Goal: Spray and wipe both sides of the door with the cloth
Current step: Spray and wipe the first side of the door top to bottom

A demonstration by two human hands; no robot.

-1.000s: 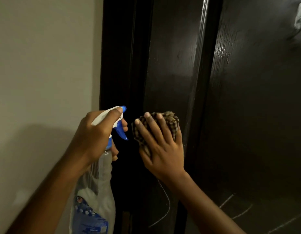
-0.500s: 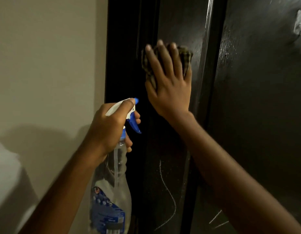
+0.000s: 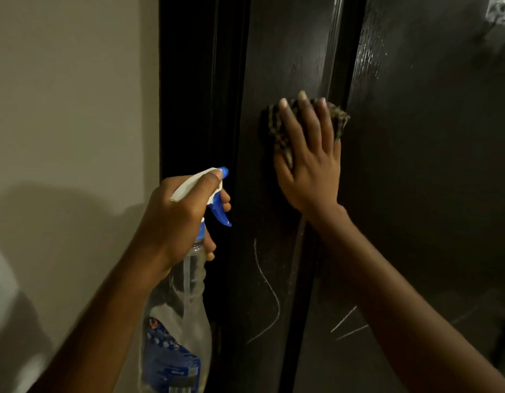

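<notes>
Right hand (image 3: 311, 171): fingers straight, pressing the cloth (image 3: 277, 129) flat against the door (image 3: 415, 194).
Left hand (image 3: 175, 219): gripping the spray bottle (image 3: 186, 307) by its neck, lower left of the other hand.

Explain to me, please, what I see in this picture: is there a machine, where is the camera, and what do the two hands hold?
There is no machine here. A person wears one wide-angle camera on the head. It looks forward and down, so the two arms you see are that person's own. This is the only view.

There is no table. The surface being worked on is a dark door, standing upright beside a pale wall.

The left hand grips a clear spray bottle with a blue trigger, its nozzle pointing toward the door. The right hand presses a checked cloth against the door with straight fingers. Lower down, the door has thin white scribbled lines on it.
</notes>
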